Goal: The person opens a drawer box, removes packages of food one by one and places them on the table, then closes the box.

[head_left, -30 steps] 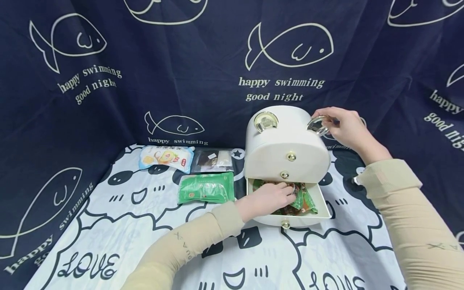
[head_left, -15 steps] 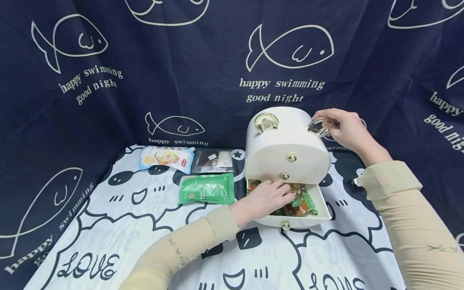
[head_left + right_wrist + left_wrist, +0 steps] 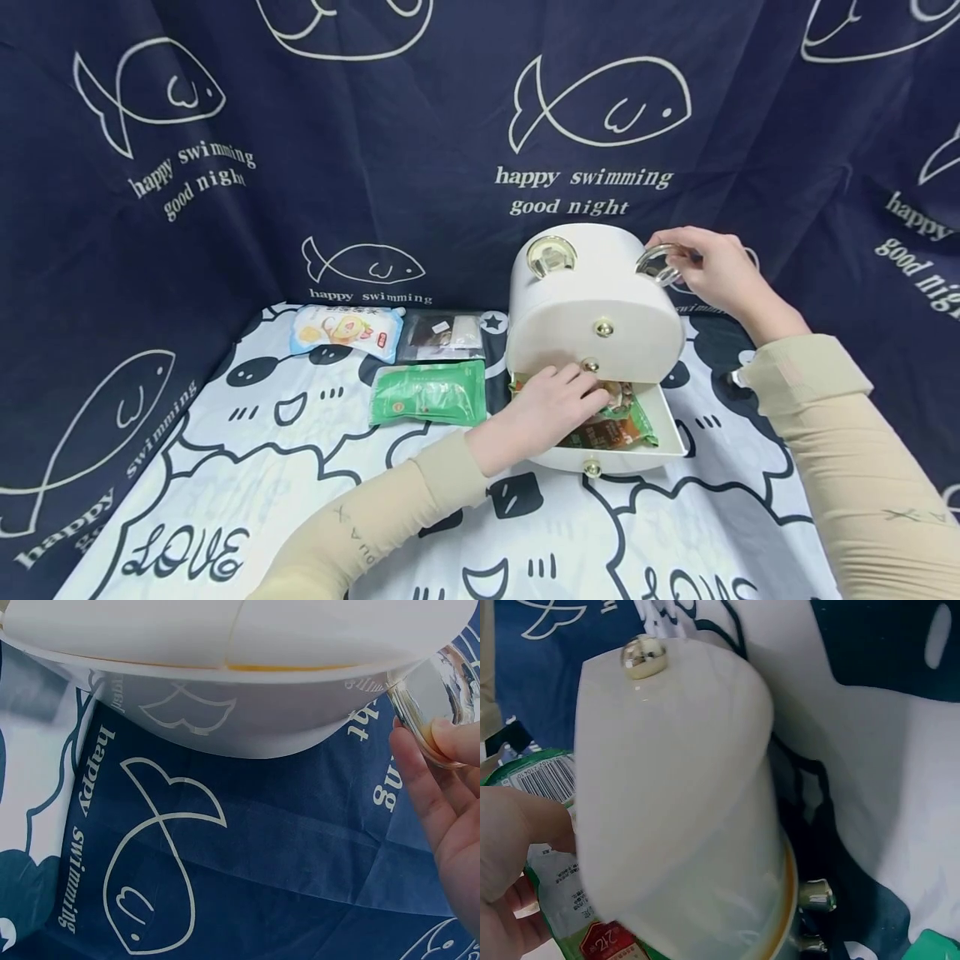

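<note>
A white, rounded drawer box (image 3: 592,258) with gold ring ears stands on the cloth, its bottom drawer (image 3: 672,425) pulled out. Several green and orange food packets (image 3: 611,433) lie in that drawer. My left hand (image 3: 551,408) reaches over its left part, fingertips partly hidden from the head camera. In the left wrist view, the thumb and fingers pinch a green packet (image 3: 566,889) with a barcode, beside the box's white front (image 3: 675,750). At the box's right side, my right hand (image 3: 716,262) pinches a gold ring ear (image 3: 424,724) between thumb and fingers.
Left of the box lie a green packet (image 3: 429,393), a clear bag with dark and white contents (image 3: 444,335) and a white-blue pouch (image 3: 347,329). A navy curtain (image 3: 450,125) hangs behind the white patterned cloth (image 3: 300,467).
My left hand has moved slightly left and back within the drawer, and the packets under it have shifted, showing more orange. The right hand keeps its hold on the ring ear.
</note>
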Demonstrator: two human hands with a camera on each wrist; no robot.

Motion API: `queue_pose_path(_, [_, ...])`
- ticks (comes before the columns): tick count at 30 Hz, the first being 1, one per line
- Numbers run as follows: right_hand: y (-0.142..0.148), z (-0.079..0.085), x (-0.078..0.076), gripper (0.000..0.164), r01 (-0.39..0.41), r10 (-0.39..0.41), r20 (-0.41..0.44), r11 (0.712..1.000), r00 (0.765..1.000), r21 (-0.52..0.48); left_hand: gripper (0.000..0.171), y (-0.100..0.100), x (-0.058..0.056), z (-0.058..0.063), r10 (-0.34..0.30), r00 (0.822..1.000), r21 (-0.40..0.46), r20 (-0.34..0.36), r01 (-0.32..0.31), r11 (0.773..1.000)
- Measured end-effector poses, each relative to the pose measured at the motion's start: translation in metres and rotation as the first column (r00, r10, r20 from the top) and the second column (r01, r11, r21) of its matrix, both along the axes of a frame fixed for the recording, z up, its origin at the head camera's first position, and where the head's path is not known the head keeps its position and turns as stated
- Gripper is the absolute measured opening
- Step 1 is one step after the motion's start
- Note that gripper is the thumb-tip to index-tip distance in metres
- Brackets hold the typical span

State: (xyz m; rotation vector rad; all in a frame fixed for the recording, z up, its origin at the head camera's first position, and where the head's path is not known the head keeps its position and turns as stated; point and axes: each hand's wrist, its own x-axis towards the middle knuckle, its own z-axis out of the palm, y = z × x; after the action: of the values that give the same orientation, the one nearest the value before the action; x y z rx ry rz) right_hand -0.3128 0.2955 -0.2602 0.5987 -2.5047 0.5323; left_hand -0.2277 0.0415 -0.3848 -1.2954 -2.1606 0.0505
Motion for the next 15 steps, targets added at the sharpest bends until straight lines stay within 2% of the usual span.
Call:
queue_pose_path(6, [-0.002,0.002,0.002,0.037,0.008,-0.008,0.005,1.0,1.0,0.004,0.015,-0.007,0.009,0.012,-0.02,1.0,0.056,0.018,0.019,0.998])
queue_pose_path(15, [-0.004,0.006,0.008,0.037,-0.017,0.017,0.025,1.0,1.0,-0.006,0.011,-0.017,0.018,0.027,-0.084,0.996,0.134,-0.009,0.084,0.987])
